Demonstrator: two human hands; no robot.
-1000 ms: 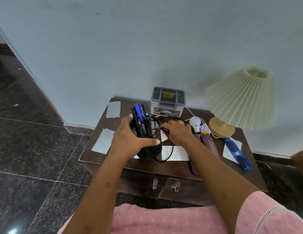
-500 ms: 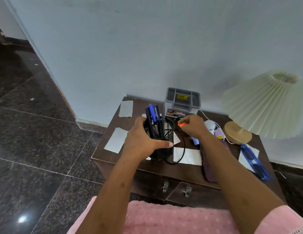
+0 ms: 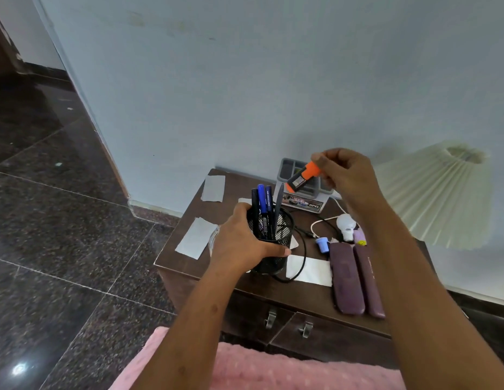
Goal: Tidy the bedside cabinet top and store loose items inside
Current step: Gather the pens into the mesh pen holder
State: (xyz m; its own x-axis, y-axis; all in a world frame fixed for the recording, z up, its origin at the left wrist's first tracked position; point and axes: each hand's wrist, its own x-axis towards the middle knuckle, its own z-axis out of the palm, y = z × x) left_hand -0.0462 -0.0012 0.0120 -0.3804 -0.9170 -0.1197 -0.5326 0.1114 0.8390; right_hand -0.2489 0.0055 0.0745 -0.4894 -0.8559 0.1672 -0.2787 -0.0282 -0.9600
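Note:
My left hand (image 3: 239, 243) grips a black mesh pen cup (image 3: 276, 243) standing on the dark wooden bedside cabinet (image 3: 245, 282); several blue and black pens (image 3: 262, 204) stick up out of it. My right hand (image 3: 343, 175) holds an orange highlighter (image 3: 303, 177) in the air above and to the right of the cup, tilted down to the left. White paper slips (image 3: 196, 237) lie on the cabinet top.
A grey desk organiser (image 3: 304, 198) stands at the back by the wall. Two purple cases (image 3: 355, 280), a white bulb (image 3: 345, 223), a small blue cap (image 3: 321, 244) and black and white cables (image 3: 301, 249) lie right of the cup. A pleated lamp (image 3: 436, 195) is at right. Two drawer handles (image 3: 287, 323) face me.
My right hand picked the orange highlighter off the cabinet top and lifted it up above the organiser. My left hand kept its grip on the pen cup.

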